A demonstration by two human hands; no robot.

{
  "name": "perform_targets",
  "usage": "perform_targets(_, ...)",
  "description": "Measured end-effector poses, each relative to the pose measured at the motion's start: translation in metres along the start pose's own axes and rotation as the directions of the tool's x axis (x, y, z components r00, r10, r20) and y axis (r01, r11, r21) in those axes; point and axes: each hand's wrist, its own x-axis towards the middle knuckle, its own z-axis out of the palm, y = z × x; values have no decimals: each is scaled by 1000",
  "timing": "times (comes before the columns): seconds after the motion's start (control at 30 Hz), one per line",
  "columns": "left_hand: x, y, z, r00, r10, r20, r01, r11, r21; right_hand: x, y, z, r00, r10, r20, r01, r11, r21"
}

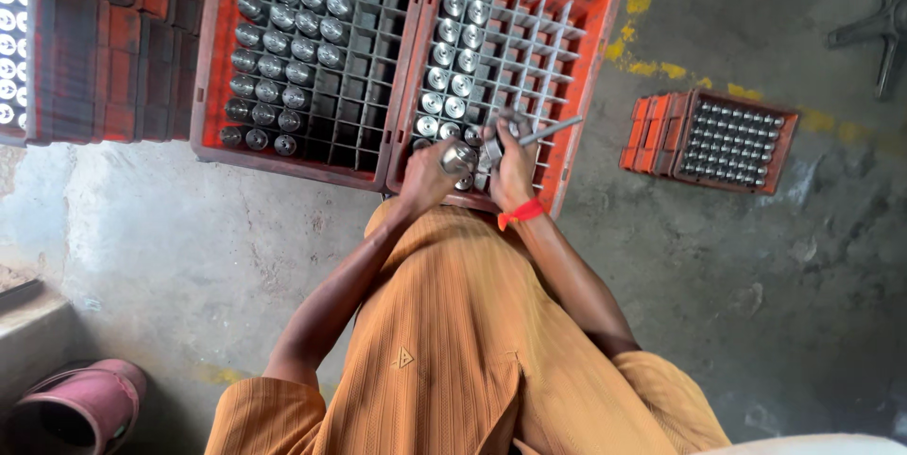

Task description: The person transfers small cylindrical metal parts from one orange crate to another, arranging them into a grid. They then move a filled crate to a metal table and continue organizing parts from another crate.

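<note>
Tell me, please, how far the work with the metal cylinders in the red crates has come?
Done: the left crate is over half filled, and the right crate has about two columns filled. In hand: the left hand grips a metal cylinder, and the right hand a thin metal tool. Left: most right-crate cells stand empty.

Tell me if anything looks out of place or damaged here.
Nothing looks damaged or spilled. The metal cylinders stand upright in the crate dividers. The left hand holds one cylinder; the right hand holds a thin metal rod over the right crate.
</note>
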Motion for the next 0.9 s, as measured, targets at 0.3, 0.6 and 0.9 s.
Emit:
perform_targets(0.3, -6, 9, 23, 969, -6, 249, -2, 999, 35, -22, -3, -10, 962, -17, 271, 62, 985, -159)
perform_targets(0.6, 53, 9, 9, 961, 17, 277, -99, 953, 287, 24, -58, -45, 979, -38, -198, 73, 983, 169)
perform_targets(0.9, 71, 4, -7, 848, 527, 47, -498, 765, 407, 2, -46, -55, 971, -9, -239, 45, 988, 146)
